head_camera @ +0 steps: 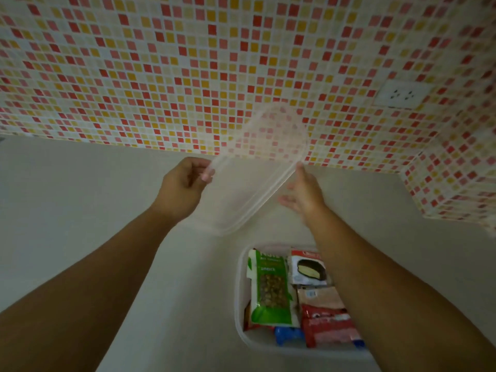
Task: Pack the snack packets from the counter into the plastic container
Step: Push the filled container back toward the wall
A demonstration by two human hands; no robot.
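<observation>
Holding the clear rectangular plastic lid (257, 167) raised and tilted above the pale tabletop (80, 200), the person appears to be at the closing step of the task. The left hand (182, 183) pinches the lid's left edge between curled fingers and thumb. The right hand (303, 191) touches the lid's right edge with its fingers spread and mostly straight; a firm grasp is not evident there. The translucent white plastic container (239, 291) sits on the tabletop at the near side, below the right forearm, and already holds the packets: a green-and-white nut snack pouch (271, 288) on the left, a white packet picturing a chocolate-coated cake (308, 269) at the far right, and red packets (327, 326) nearer. No loose packets are visible on the tabletop, so packing is judged complete. The next move calls for lowering the lid toward the near side, levelling it, aligning its corners with the container rim, and pressing the edges down without trapping packet ends.
</observation>
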